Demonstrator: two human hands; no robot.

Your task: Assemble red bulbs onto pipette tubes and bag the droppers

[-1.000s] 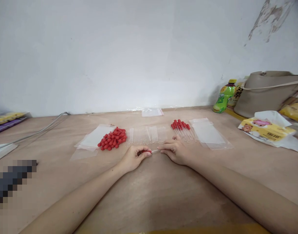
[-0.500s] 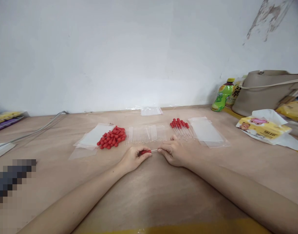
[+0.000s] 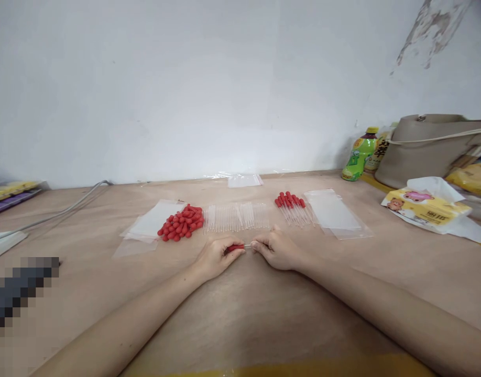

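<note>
I have my left hand clamped on a red bulb, thumb and fingers pinching its smooth, matte, rubbery-looking body. My right hand is pinched on the slim clear tube, fingertips together at its outer end. The two pieces lie in one line in the gap between my hands, just above or against the desk; I cannot tell which, and how deep the tube sits in the bulb is hidden.

Beyond my left hand and a little to its left, I see a loose heap of red bulbs, rounded at one end like drops. Flat, filmy bags lie beside and behind that heap. Straight beyond the gap between my hands runs a row of clear tubes, thin, glossy and nearly parallel.

Just beyond my right hand is a cluster of droppers, red bulbs at the far ends, transparent stems towards me. To the right of that hand lie translucent plastic sleeves, overlapping. Well off to its right I have a crinkled yellow tissue pack.
</note>
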